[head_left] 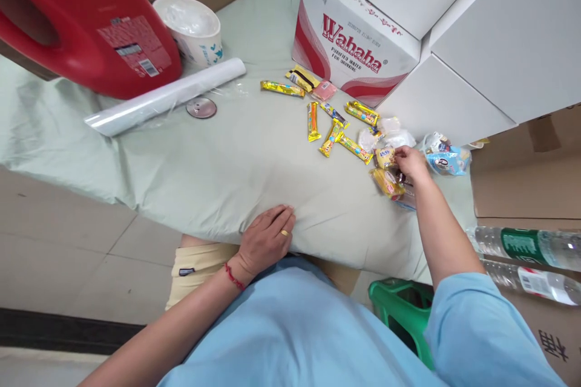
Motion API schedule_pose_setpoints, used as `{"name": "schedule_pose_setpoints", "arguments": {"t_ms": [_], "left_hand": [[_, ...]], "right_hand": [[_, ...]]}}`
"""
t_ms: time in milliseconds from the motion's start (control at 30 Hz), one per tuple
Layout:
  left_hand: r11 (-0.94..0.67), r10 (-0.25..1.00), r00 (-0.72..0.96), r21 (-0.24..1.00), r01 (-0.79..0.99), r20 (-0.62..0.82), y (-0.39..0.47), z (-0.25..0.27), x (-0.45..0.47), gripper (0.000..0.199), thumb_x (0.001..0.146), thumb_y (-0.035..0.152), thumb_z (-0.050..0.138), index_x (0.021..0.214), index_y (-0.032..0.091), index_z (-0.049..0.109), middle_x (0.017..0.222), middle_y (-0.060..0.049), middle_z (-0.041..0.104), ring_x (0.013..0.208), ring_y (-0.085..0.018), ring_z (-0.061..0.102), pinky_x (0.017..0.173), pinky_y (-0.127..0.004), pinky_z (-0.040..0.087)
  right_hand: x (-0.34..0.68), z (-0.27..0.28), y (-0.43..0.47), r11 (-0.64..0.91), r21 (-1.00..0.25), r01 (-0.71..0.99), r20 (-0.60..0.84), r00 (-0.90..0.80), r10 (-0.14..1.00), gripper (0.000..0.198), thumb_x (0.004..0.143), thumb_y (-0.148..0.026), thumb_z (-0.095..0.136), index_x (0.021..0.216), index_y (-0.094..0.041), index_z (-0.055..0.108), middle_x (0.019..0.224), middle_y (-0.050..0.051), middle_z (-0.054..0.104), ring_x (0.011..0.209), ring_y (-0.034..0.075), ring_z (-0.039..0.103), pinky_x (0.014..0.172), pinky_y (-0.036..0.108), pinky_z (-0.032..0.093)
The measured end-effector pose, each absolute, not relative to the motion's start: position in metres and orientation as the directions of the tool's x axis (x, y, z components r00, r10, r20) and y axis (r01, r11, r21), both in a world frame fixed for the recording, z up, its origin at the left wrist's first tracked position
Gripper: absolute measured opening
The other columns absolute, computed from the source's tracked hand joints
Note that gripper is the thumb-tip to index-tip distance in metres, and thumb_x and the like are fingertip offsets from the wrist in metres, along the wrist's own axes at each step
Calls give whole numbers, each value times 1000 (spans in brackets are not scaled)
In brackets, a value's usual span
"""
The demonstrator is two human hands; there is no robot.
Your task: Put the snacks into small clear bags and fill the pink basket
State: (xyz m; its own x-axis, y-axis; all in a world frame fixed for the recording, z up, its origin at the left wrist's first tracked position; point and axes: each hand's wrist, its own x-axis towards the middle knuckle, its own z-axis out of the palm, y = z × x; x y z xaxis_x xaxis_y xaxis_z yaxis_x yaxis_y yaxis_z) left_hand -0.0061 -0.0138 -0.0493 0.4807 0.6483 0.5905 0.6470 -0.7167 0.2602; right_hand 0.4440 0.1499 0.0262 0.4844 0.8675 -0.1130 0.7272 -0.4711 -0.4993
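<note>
My right hand (411, 164) is at the right of the cloth-covered table, its fingers closed on the edge of a small yellow snack packet (384, 158). Just below that lies a second yellow-orange packet (387, 183). White wrapped pieces (367, 138) are behind it, and a blue snack bag (449, 161) lies to the right of my wrist. Several yellow wrapped snack bars (356, 149) are scattered to the left, near a pink packet (324, 90). My left hand (267, 233) rests flat on the table's near edge, holding nothing.
A white Wahaha carton (349, 42) stands behind the snacks. At the left are a big red jug (91, 24), a paper tub (195, 36), a roll of plastic film (167, 97) and a round disc (201, 107). Bottles (540, 248) and a green stool (403, 314) are at the right.
</note>
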Motion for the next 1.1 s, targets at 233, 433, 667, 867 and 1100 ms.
{"name": "schedule_pose_setpoints", "arguments": {"t_ms": [233, 433, 667, 867, 1100], "left_hand": [[-715, 646, 472, 257, 650, 600, -15, -53, -6, 44, 90, 9, 58, 132, 18, 69, 124, -12, 79, 120, -28, 72, 94, -40, 59], [-708, 669, 465, 308, 635, 580, -17, -59, -6, 47, 91, 9, 57, 135, 19, 68, 127, -12, 78, 123, -28, 71, 98, -40, 60], [-720, 645, 484, 256, 645, 591, -15, -53, -6, 40, 91, 10, 58, 128, 17, 70, 124, -13, 79, 119, -28, 73, 96, -41, 59], [-726, 634, 482, 251, 640, 605, -15, -52, -6, 38, 90, 8, 59, 125, 16, 71, 124, -14, 78, 121, -28, 71, 97, -40, 58], [-705, 687, 474, 349, 617, 550, -17, -61, -7, 45, 92, 11, 56, 134, 20, 69, 130, -13, 77, 127, -28, 70, 102, -41, 59]], "right_hand": [[435, 32, 133, -398, -81, 914, -92, 391, 916, 35, 86, -15, 53, 112, -12, 77, 104, 19, 79, 101, 31, 69, 97, 42, 50], [414, 42, 118, -196, 36, 980, 157, 188, 970, 47, 100, -21, 39, 134, -10, 70, 134, 24, 70, 125, 34, 62, 114, 51, 43], [379, 14, 75, 77, -49, 996, 113, -71, 991, 57, 107, -39, 38, 158, -17, 50, 165, 18, 47, 155, 32, 38, 124, 56, 34], [381, 25, 91, 5, -118, 993, 188, 18, 982, 48, 106, -40, 40, 132, -16, 72, 145, 19, 63, 138, 32, 53, 118, 50, 40], [354, 37, 176, -136, -53, 989, -7, 135, 991, 32, 90, -25, 60, 117, -17, 76, 122, 17, 74, 104, 30, 65, 94, 40, 51]]}}
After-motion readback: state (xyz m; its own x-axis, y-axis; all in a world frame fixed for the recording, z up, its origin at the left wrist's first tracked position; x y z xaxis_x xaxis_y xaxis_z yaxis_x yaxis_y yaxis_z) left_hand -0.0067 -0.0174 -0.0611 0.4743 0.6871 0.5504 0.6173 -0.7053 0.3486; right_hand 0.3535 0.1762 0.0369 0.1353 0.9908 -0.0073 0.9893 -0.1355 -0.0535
